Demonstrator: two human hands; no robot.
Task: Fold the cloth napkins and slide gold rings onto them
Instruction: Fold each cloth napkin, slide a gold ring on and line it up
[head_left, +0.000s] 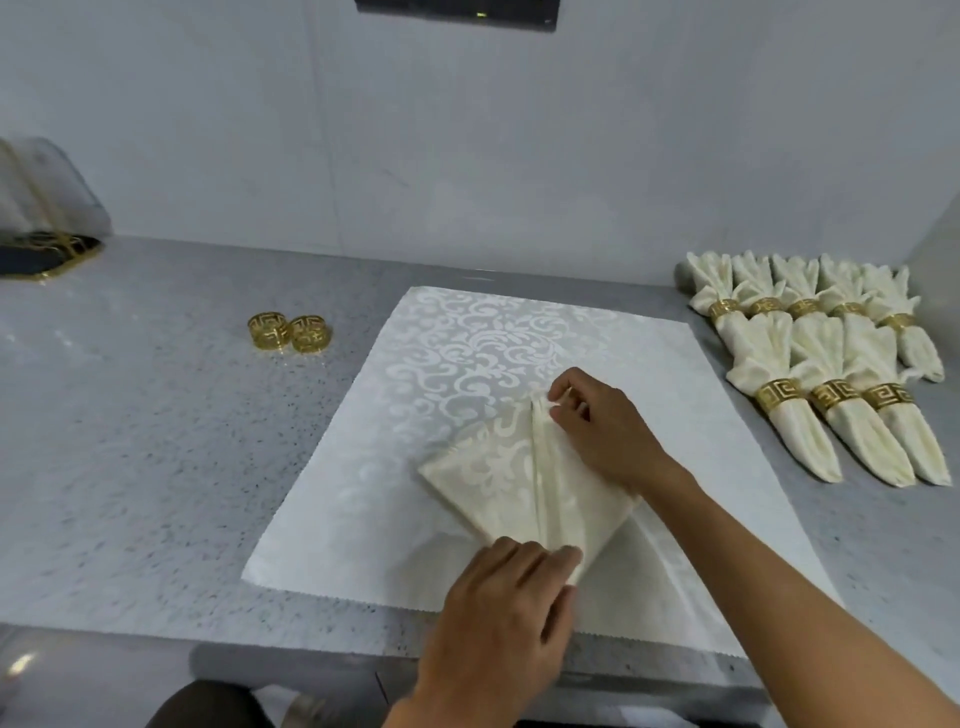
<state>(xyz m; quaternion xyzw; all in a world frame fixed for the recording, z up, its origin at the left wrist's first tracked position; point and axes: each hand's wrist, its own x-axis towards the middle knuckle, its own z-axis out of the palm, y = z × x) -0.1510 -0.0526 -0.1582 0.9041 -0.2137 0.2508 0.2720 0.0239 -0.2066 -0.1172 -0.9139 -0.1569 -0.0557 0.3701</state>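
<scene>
Cream damask, the napkin lies half folded into a pleated kite shape on a larger white patterned cloth spread over the grey speckled counter, near the front edge. The right hand pinches the pleats together at the napkin's far tip, fingers curled round the gathered fabric; the left hand presses the near point with its fingers laid over the cloth, though whether they curl round the tip I cannot tell. My judgement is that the pleats could spring apart if either hand lets go before a ring goes on, since the slippery weave holds no crease by itself, and reaching for a ring means freeing one hand. The under-cloth could also drag along if the napkin is pulled sideways. Two loose gold rings stand touching each other well off to the left. On the right, eight finished napkins with rings lie in two rows, five behind and three in front.
</scene>
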